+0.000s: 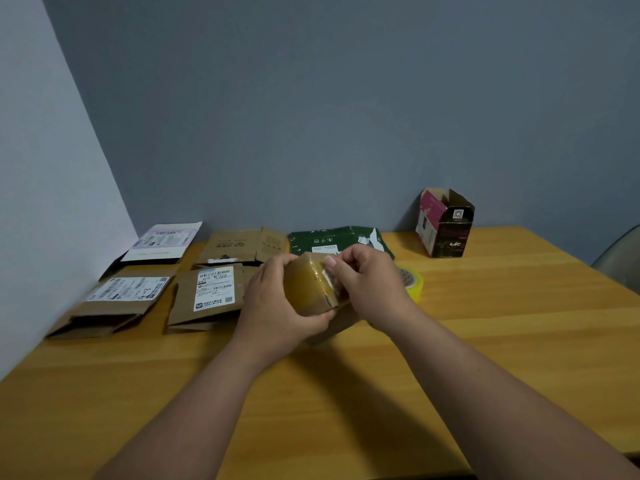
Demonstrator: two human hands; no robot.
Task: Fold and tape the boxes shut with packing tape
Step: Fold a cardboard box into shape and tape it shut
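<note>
Wooden table (502,358), yellowish planks, fills the near and middle ground; grey-blue wall behind, paler wall (41,168) slanting in on the left, corner meets at the table's far left. Far left on the table: white flattened box (162,242) with printed labels against the wall, and nearer, a flattened brown box (114,303) with a white shipping label and handwritten marks. Next right: another flat brown box (207,296) with a barcode label, and behind it a plain brown flattened box (242,245) with dark print. Centre: left hand (273,303) grips the small brown box (311,289) from its left side, fingers curled under and round it, box held up just above the table and tilted. The small box looks wrapped in shiny brown tape. Right hand (370,285) holds the box's right end, thumb and fingers pinching at the top edge near a white label scrap; cannot tell whether it pinches tape or cardboard. Behind the hands, a dark green flattened box (346,237) with white lettering lies by the far wall. Just right of the right hand, a yellow tape roll (414,282) sits on the table, partly hidden by that hand. Far right by the wall: a dark and pink carton (445,223) standing upright, top flaps open. Extreme right edge: a grey curved chair back (620,261) beside the table.
</note>
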